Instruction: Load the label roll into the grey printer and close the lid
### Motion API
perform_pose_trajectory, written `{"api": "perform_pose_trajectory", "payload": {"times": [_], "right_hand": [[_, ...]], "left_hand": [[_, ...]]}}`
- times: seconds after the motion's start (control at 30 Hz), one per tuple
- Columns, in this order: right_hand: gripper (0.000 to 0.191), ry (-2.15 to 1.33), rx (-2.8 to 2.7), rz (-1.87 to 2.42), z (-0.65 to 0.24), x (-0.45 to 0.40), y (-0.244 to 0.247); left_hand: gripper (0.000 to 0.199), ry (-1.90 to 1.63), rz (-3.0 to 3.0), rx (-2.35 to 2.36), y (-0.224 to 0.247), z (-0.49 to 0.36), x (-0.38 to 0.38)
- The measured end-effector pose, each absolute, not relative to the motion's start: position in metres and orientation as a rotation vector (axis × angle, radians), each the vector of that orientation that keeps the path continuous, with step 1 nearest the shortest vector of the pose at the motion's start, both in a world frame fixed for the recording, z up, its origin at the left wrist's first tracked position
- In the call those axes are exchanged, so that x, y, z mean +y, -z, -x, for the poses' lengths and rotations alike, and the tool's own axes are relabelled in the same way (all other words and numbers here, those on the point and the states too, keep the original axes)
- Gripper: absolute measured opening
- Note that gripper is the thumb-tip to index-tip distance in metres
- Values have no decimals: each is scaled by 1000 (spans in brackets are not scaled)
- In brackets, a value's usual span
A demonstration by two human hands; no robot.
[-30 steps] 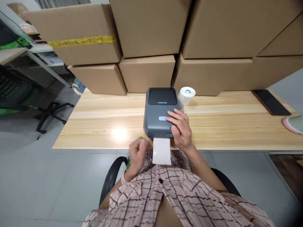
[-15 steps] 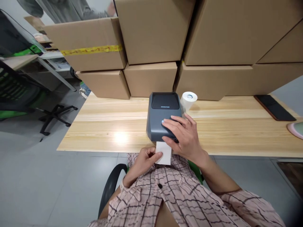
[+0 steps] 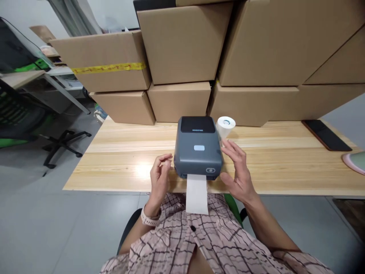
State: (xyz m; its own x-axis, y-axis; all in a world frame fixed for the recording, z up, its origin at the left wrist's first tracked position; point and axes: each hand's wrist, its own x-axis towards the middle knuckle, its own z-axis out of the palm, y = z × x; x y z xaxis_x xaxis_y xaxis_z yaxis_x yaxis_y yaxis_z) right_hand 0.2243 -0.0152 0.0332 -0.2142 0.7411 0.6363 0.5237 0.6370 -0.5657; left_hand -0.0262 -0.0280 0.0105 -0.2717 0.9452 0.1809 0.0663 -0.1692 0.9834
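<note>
A dark grey label printer (image 3: 196, 152) stands near the front edge of the wooden table. From its front slot a white paper strip (image 3: 197, 194) hangs down over the table edge. My left hand (image 3: 161, 175) is just left of the printer, fingers curled but apart, holding nothing. On the other side my right hand (image 3: 238, 171) is open with spread fingers, close to the printer's right side. A white paper roll (image 3: 226, 126) stands upright behind my right hand, beside the printer's back right corner.
Stacked cardboard boxes (image 3: 185, 45) line the back of the table (image 3: 273, 163). A phone (image 3: 326, 135) lies at the right, with a pink-rimmed object (image 3: 353, 161) near the right edge. An office chair (image 3: 25, 110) stands on the left.
My right hand has come off the printer's top to its right side. My left hand has let go of the paper and moved up and left. More of the strip shows.
</note>
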Motion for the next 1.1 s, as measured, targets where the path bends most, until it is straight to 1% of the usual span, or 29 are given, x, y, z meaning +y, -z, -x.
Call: {"api": "perform_pose_trajectory", "payload": {"times": [0.13, 0.2, 0.27, 0.33, 0.5, 0.6, 0.67, 0.7, 0.77, 0.8, 0.93, 1.1], "right_hand": [[82, -238, -1942, 909, -228, 6, -36], [85, -186, -1968, 839, -225, 28, -48], [85, -142, -1967, 776, -221, 57, -65], [82, -111, -1944, 789, -216, 89, -83], [68, -61, -1854, 1031, -208, 152, -119], [69, 70, -1798, 1082, -206, 158, -127], [64, 218, -1769, 1086, -204, 147, -123], [57, 266, -1792, 1074, -203, 139, -117], [43, 248, -1983, 1029, -200, 122, -102], [38, 187, -2140, 1007, -198, 115, -93], [38, -17, -2710, 1021, -189, 105, -68], [31, -127, -2921, 929, -182, 111, -66]], "left_hand": [[30, -1481, -1228, 1305, -13, 29, 5], [29, -1452, -1236, 1288, -14, 31, 27], [33, -1377, -1271, 1281, -16, 31, 49], [43, -1283, -1317, 1244, -20, 29, 65], [79, -1116, -1382, 1101, -21, 19, 80], [91, -1115, -1383, 1087, -15, 16, 81], [93, -1129, -1364, 1095, -10, 16, 82], [93, -1135, -1352, 1100, -8, 16, 82], [92, -1145, -1335, 1111, -5, 17, 82], [92, -1151, -1334, 1117, -5, 17, 82], [92, -1150, -1355, 1140, -6, 16, 81], [95, -1124, -1398, 1092, -7, 22, 83]]}}
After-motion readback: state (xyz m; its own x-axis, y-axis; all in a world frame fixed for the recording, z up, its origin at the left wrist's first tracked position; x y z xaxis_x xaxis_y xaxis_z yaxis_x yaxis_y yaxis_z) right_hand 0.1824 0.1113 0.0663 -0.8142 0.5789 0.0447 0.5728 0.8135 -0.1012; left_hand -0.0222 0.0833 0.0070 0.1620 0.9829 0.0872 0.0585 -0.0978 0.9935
